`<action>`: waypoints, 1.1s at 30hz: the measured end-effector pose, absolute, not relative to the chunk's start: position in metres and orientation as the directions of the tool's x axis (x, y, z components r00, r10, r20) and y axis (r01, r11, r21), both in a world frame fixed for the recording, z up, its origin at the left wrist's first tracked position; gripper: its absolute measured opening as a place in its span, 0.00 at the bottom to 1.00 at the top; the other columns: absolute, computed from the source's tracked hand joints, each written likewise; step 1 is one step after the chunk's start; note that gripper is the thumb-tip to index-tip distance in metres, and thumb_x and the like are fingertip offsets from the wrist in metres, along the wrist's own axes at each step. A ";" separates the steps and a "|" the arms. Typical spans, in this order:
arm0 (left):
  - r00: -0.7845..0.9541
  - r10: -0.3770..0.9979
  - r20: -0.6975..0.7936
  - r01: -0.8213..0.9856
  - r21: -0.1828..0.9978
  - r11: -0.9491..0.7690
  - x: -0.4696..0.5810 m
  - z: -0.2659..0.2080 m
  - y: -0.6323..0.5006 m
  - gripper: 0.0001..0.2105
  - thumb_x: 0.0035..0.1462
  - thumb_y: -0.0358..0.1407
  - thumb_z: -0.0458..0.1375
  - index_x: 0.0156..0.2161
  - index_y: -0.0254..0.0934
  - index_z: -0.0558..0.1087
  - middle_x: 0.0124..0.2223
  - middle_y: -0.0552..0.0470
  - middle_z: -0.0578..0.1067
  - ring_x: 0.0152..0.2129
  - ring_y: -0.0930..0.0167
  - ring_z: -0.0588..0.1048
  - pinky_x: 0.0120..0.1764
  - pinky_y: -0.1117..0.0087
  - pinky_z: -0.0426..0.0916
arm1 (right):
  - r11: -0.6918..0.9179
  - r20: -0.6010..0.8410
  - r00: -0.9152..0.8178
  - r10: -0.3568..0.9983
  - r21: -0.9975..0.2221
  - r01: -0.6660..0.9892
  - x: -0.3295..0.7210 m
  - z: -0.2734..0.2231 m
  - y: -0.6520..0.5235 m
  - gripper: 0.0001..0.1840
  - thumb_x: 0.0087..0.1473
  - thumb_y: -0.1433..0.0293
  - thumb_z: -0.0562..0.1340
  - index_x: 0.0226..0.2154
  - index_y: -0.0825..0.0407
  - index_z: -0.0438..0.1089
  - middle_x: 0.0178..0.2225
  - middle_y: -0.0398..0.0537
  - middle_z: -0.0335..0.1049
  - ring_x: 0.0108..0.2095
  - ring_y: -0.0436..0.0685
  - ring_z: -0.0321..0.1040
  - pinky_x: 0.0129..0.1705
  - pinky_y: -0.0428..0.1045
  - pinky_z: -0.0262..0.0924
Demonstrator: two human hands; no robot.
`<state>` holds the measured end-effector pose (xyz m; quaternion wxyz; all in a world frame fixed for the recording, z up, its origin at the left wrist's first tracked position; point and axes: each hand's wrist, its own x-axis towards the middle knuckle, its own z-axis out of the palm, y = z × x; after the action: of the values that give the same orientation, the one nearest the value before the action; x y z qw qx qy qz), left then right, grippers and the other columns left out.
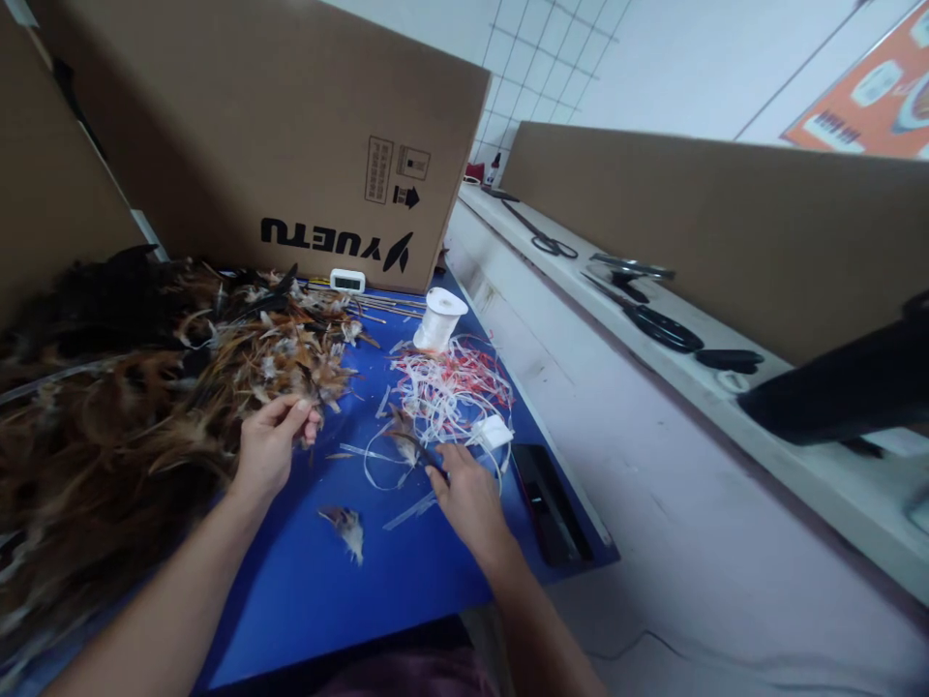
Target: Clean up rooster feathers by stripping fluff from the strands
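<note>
"Feathers [137, 426] first: how much is left?"

"Plenty, I judge. The heap fills the left of my blue table [406, 586]; one small tuft [344, 532] lies apart, nearer me."

"And your hands?"

"My left hand [272, 440] is at the heap's edge, thumb and fingers pinched on what looks like a feather. My right hand [468, 492] grips a dark object [428, 454] I can't identify, beside a brown tuft [403, 436]."

"Anything done?"

"Nothing I could call finished. Tangled red and white strips [446, 382] lie beyond my right hand, near the white spool [439, 322]."
</note>
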<state>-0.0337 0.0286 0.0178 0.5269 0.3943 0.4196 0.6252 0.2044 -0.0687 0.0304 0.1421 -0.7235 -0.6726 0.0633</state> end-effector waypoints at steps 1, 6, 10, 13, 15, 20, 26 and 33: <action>-0.117 0.992 0.046 -0.331 0.940 -0.082 -0.033 0.019 0.028 0.08 0.44 0.36 0.65 0.26 0.33 0.73 0.22 0.54 0.73 0.14 0.78 0.67 0.18 0.76 0.61 | -0.062 0.085 0.088 0.992 -0.262 0.963 0.203 0.028 -0.066 0.11 0.57 0.69 0.57 0.44 0.53 0.67 0.40 0.51 0.71 0.36 0.56 0.71 0.35 0.48 0.60; -0.066 0.997 0.029 -0.358 0.932 -0.051 -0.032 0.020 0.027 0.08 0.44 0.35 0.66 0.26 0.33 0.72 0.21 0.55 0.72 0.14 0.78 0.66 0.18 0.76 0.61 | -0.064 0.058 0.076 0.995 -0.188 0.980 0.197 0.025 -0.060 0.07 0.58 0.72 0.56 0.34 0.52 0.69 0.36 0.49 0.71 0.30 0.54 0.71 0.28 0.47 0.56; -0.006 0.999 0.033 -0.365 0.931 -0.033 -0.033 0.019 0.025 0.08 0.45 0.36 0.66 0.26 0.33 0.73 0.23 0.55 0.72 0.14 0.78 0.67 0.19 0.76 0.62 | 0.024 0.195 0.069 0.978 -0.437 0.899 0.212 0.031 -0.060 0.07 0.55 0.73 0.57 0.30 0.51 0.71 0.34 0.48 0.72 0.33 0.55 0.70 0.33 0.48 0.59; 0.085 0.996 0.030 -0.377 0.926 0.005 -0.031 0.020 0.022 0.10 0.46 0.37 0.66 0.24 0.33 0.72 0.23 0.55 0.72 0.14 0.79 0.66 0.19 0.77 0.61 | 0.106 0.308 0.176 0.935 -0.717 0.689 0.225 0.043 -0.058 0.05 0.54 0.70 0.60 0.29 0.50 0.72 0.28 0.46 0.72 0.31 0.55 0.70 0.32 0.48 0.63; 0.146 0.989 0.025 -0.389 0.920 0.035 -0.029 0.021 0.018 0.11 0.46 0.38 0.66 0.24 0.33 0.71 0.21 0.55 0.72 0.14 0.79 0.66 0.19 0.77 0.60 | 0.137 0.260 0.231 0.937 -0.886 0.443 0.226 0.054 -0.053 0.05 0.52 0.67 0.61 0.33 0.51 0.72 0.26 0.44 0.73 0.25 0.53 0.70 0.25 0.46 0.63; 0.285 0.958 0.017 -0.389 0.916 0.100 -0.024 0.022 0.010 0.14 0.49 0.42 0.64 0.23 0.33 0.70 0.19 0.55 0.71 0.13 0.79 0.65 0.19 0.76 0.59 | 0.246 0.258 0.095 0.961 -0.962 0.118 0.202 0.082 -0.033 0.05 0.49 0.69 0.66 0.33 0.50 0.73 0.25 0.43 0.74 0.23 0.51 0.70 0.27 0.46 0.66; 0.394 0.919 -0.020 -0.384 0.905 0.184 -0.023 0.025 0.005 0.16 0.46 0.42 0.65 0.21 0.32 0.69 0.15 0.55 0.68 0.10 0.79 0.63 0.17 0.76 0.55 | 0.313 0.315 -0.071 0.946 -0.949 -0.037 0.167 0.079 -0.009 0.06 0.47 0.69 0.67 0.32 0.49 0.74 0.29 0.43 0.74 0.27 0.49 0.71 0.31 0.45 0.67; 0.442 0.891 -0.101 -0.393 0.871 0.294 -0.020 0.026 0.003 0.15 0.44 0.41 0.66 0.22 0.31 0.70 0.15 0.57 0.66 0.10 0.79 0.61 0.17 0.76 0.52 | 0.347 0.352 -0.058 0.934 -0.934 -0.080 0.154 0.065 -0.009 0.05 0.48 0.73 0.67 0.30 0.49 0.75 0.32 0.43 0.74 0.34 0.50 0.72 0.39 0.46 0.67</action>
<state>-0.0196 0.0031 0.0259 0.7443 0.4087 0.3046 0.4315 0.1541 -0.0092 0.0649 0.5795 -0.3674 -0.5812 0.4375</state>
